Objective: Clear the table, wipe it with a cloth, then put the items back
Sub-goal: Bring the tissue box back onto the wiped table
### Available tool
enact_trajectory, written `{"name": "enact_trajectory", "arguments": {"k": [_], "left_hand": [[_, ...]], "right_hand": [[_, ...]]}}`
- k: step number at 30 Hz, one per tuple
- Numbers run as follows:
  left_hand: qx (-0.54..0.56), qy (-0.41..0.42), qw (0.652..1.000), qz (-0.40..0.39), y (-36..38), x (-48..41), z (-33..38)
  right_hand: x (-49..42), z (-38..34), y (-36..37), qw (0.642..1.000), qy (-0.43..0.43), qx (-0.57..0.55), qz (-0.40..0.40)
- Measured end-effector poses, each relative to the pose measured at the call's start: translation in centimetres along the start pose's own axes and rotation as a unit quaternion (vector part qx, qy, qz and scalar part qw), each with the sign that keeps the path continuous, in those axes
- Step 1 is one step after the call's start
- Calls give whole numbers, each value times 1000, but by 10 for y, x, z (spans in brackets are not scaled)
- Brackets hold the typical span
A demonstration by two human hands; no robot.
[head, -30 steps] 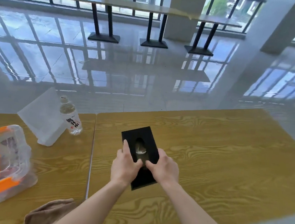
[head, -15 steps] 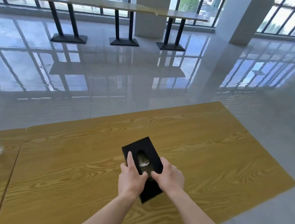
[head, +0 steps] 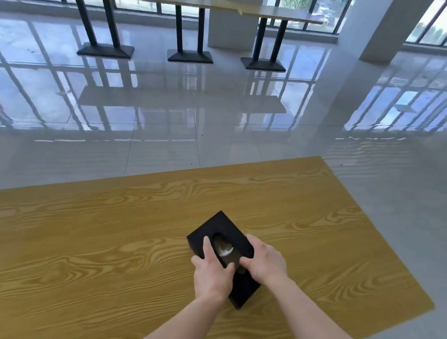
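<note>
Evidently both hands are grasping the black tissue box (head: 223,224) over the right half of the wooden table (head: 74,251). The left hand (head: 211,275) is clasping the box's left side, with its thumb lying along the top beside the oval opening. The right hand (head: 264,262) is curling over the right edge. A white tissue (head: 226,250) is showing in that opening. The box is sitting askew to the table's edges, its far corner pointing away from the person. Whether its underside is touching the wood or hanging just above it cannot be told. The box is probably being carried, either off the table for wiping or back to its place, and this view alone is not settling which. Whichever it is, the next move is calling for an even two-handed grip, keeping the box level and lowering it flat before the fingers are loosening.
</note>
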State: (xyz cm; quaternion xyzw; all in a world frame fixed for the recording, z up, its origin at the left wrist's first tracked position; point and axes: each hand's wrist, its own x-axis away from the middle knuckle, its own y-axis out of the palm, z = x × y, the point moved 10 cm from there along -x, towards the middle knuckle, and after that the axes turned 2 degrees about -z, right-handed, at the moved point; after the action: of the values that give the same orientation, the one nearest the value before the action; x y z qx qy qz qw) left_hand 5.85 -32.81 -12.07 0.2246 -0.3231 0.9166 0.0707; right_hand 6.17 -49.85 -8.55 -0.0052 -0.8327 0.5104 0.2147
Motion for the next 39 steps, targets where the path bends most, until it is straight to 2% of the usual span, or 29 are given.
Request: {"name": "enact_trajectory", "arguments": {"k": [5, 17, 22, 31, 39], "left_hand": [[3, 12, 1000, -18, 18, -2, 14], [-46, 106, 992, -51, 6, 1, 23], [-98, 142, 985, -17, -21, 5, 30], [-240, 190, 950, 52, -93, 6, 29], [-319, 179, 920, 136, -176, 20, -5]], "right_hand": [[-15, 19, -7, 999, -7, -50, -16], [-23, 22, -28, 996, -34, -49, 59], [-18, -7, -37, 993, -75, -35, 87], [-1, -82, -29, 984, -162, 18, 72], [21, -174, -19, 959, -264, 71, 67]]}}
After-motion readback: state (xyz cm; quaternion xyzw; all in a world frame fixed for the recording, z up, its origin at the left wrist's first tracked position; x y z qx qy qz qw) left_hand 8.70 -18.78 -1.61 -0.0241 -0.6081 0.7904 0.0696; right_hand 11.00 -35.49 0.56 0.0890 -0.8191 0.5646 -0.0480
